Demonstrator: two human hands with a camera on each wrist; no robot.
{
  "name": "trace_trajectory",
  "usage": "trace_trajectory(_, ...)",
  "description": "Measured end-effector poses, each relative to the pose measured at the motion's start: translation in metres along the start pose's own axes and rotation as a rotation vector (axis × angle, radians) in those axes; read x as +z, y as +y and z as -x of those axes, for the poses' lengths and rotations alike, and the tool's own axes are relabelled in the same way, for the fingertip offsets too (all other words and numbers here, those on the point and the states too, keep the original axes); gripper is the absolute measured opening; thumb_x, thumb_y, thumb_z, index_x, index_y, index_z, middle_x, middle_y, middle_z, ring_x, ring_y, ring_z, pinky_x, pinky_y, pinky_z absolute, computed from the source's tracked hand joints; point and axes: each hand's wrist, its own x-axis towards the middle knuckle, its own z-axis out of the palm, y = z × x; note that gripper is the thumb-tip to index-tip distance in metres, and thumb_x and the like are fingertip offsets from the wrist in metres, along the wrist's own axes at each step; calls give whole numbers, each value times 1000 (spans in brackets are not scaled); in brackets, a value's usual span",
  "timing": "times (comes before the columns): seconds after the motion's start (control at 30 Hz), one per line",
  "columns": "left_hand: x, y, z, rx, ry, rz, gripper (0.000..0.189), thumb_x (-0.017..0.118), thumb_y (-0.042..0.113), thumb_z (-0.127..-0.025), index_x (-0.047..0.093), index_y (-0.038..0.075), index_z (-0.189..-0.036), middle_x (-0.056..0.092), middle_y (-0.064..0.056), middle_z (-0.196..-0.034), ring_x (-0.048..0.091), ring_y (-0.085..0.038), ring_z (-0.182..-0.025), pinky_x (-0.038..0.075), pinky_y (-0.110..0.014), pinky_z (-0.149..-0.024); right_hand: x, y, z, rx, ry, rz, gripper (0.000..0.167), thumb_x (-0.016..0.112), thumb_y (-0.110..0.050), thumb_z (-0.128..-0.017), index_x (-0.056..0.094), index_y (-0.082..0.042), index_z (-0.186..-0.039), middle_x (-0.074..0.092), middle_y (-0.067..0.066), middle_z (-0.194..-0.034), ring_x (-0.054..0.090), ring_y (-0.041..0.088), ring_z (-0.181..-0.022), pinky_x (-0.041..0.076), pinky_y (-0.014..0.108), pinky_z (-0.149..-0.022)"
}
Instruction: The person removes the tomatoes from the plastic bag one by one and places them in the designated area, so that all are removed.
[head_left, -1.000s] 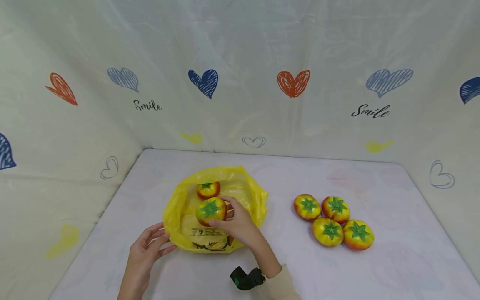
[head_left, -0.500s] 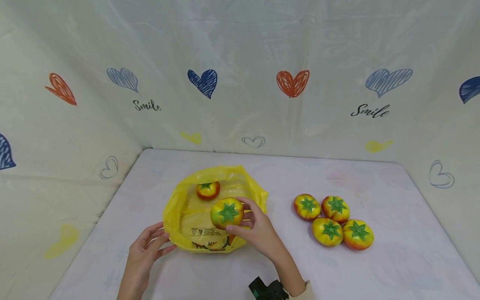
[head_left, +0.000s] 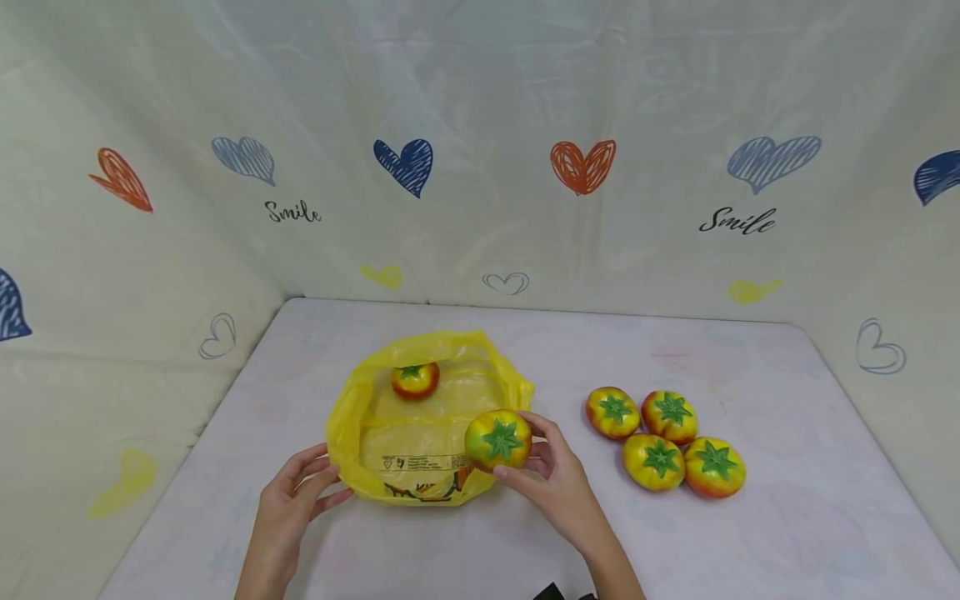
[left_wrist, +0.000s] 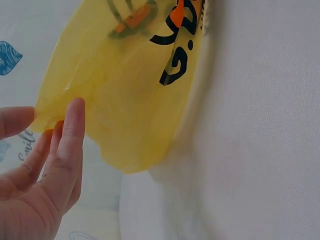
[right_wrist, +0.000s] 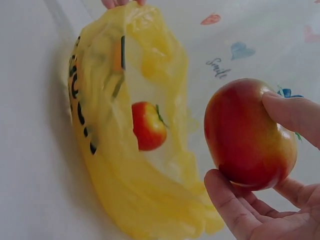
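My right hand (head_left: 555,483) holds a red-and-yellow tomato (head_left: 498,440) with a green star-shaped calyx, thumb on one side and fingers on the other. It is raised over the right front rim of the yellow plastic bag (head_left: 348,417). In the right wrist view the held tomato (right_wrist: 245,135) shows its red underside, apart from the bag. Another tomato (head_left: 415,382) lies inside the open-mouthed bag, its top partly covered by the far rim. At the bag's left edge, my left hand (head_left: 292,500) pinches the plastic; the left wrist view shows thumb and fingers (left_wrist: 75,120) at that edge.
Several similar tomatoes (head_left: 663,462) sit in a cluster on the white table (head_left: 810,500), right of the bag. A pale curtain (head_left: 480,100) printed with hearts hangs behind the table and on its sides. A black wrist device (head_left: 551,592) shows at the bottom edge.
My right hand has moved rightward and slightly toward me with the tomato, from over the bag's middle to its right rim. The left hand and the tomato in the bag stay put.
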Motion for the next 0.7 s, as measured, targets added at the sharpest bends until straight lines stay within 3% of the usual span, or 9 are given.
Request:
trace_trajectory(0.33, 0, -1, -2, -3, -1, 6, 65, 70, 49, -77, 47, 22, -132, 49, -6, -123, 63, -17, -96, 58, -34, -77, -20, 18, 7, 42, 124, 46, 70, 77, -22, -76, 39, -19, -134, 43, 2, -135, 54, 18, -104, 50, 15, -85)
trace_trajectory(0.7, 1, 1, 1, -10, 2, 0, 65, 70, 48, -77, 47, 21, -132, 49, -6, -123, 63, -16, -96, 58, -34, -77, -34, 37, 8, 130, 214, 205, 74, 76, -31, -77, 37, -13, -138, 44, 13, -128, 54, 19, -100, 52, 22, -84)
